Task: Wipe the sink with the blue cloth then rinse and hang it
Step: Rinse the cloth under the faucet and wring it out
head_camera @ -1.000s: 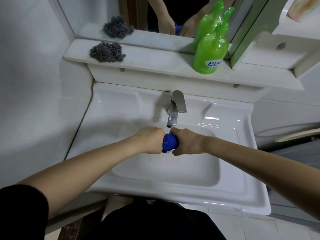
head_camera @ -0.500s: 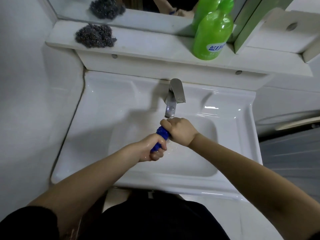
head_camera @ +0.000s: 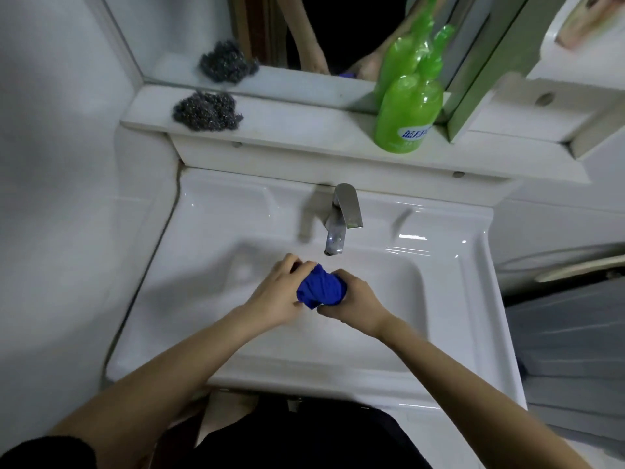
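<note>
The blue cloth (head_camera: 321,288) is bunched into a wad above the basin of the white sink (head_camera: 209,231), just below the spout of the steel tap (head_camera: 341,218). My left hand (head_camera: 277,296) grips its left side and my right hand (head_camera: 355,301) grips its right side, both closed on the cloth. More of the cloth shows between the hands than a wrung twist would. No water stream from the tap is visible.
A white shelf (head_camera: 304,137) behind the sink carries a steel wool pad (head_camera: 207,111) at the left and a green soap bottle (head_camera: 407,110) at the right. A mirror (head_camera: 304,35) stands above it. A white wall closes the left side.
The hands were twisting the cloth into a tight roll, one hand turning against the other. Now they sit side by side and the cloth has loosened into a wider bunch.
</note>
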The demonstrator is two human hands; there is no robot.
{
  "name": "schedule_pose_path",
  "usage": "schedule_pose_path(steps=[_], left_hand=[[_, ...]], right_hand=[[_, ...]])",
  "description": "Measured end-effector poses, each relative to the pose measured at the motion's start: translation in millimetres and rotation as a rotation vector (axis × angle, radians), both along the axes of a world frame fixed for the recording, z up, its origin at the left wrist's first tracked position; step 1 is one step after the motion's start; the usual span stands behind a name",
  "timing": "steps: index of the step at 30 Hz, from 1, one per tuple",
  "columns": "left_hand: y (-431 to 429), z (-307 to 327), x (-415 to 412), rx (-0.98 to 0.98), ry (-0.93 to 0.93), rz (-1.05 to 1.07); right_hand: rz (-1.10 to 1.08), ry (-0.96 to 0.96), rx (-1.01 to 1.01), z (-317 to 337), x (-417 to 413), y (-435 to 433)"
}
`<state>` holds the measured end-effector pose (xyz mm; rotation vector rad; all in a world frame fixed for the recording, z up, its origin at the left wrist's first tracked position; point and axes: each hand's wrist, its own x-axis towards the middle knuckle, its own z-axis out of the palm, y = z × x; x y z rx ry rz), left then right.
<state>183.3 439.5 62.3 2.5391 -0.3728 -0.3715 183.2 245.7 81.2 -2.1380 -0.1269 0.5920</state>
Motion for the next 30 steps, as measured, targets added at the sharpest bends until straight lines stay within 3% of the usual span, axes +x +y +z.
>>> schedule_pose_path(steps=[4, 8, 11, 16, 20, 25, 30], left_hand=[[7.0, 45.6, 9.0, -0.237, -0.013, 0.186], [-8.9, 87.1, 2.1, -0.843, 0.324, 0.458], [-24.3, 93.3, -7.0, -1.097, 0.439, 0.581], [-33.2, 77.1, -22.7, -1.144, 0.392, 0.714], [-24.3, 77.6, -29.6, -1.267, 0.486, 0.680], [-12.2, 83.2, -30.1, -1.336, 0.570, 0.536], [-3.3, 79.7, -29.8, -1.301, 0.617, 0.626]], right_hand=[[-0.199, -0.008, 0.180, 49.1, -6.0, -4.3], [-0.245, -0.139, 0.256, 77.1, -15.7, 3.2], [-0.200, -0.225, 0.302, 75.5, -30.5, 14.0], [-0.353, -0.099, 0.599, 66.7, -54.0, 26.1], [-0.497, 0.057, 0.608, 64.6, -56.2, 29.0], [-0.238, 0.031, 0.495, 72.1, -49.7, 25.7], [-0.279, -0.012, 0.567, 75.2, -46.6, 25.4]])
